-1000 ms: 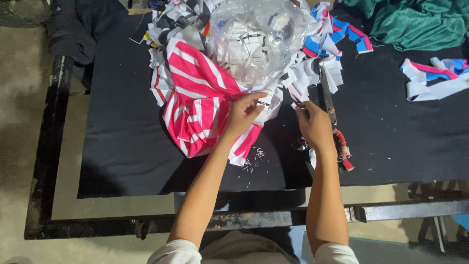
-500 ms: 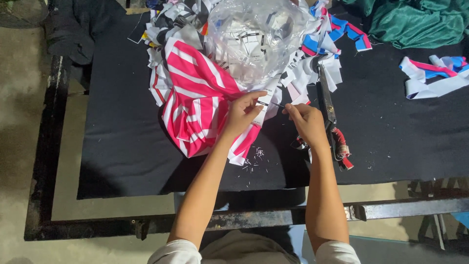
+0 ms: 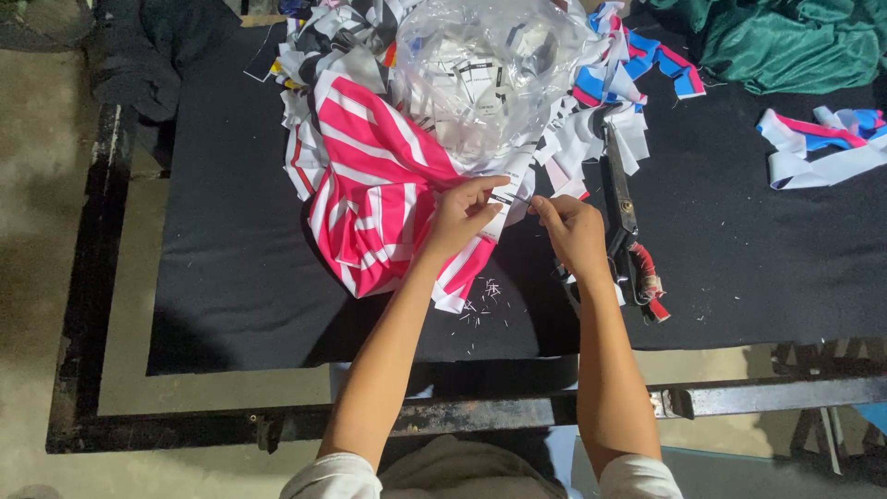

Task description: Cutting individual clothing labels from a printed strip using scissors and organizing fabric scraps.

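So the small white tag is the center of it all: it hangs off the edge of the pink and white striped cloth, right in the middle of the table, which is covered in black fabric. The left hand has it pinched, thumb and forefinger pressed together on the tag's left side. The right hand is just to the right of the tag with its grip closed too, fingertips pinched together at the tag's edge, though I honestly can't tell if it's nipping the tag itself or a thread coming off it.

The striped cloth spreads out left of the tag and below it, all bunched up. Just below the tag there's a scatter of little white thread bits on the black fabric. Right behind the tag, further up the table, sits a crumpled clear plastic bag on a heap of cloth scraps in white, grey, blue and pink. To the right of the tag, just past the right hand, a pair of big dark scissors lies flat, with red wrapping on the handle. Well off to the right of the tag are more striped strips, and a green cloth is piled at the far right corner.
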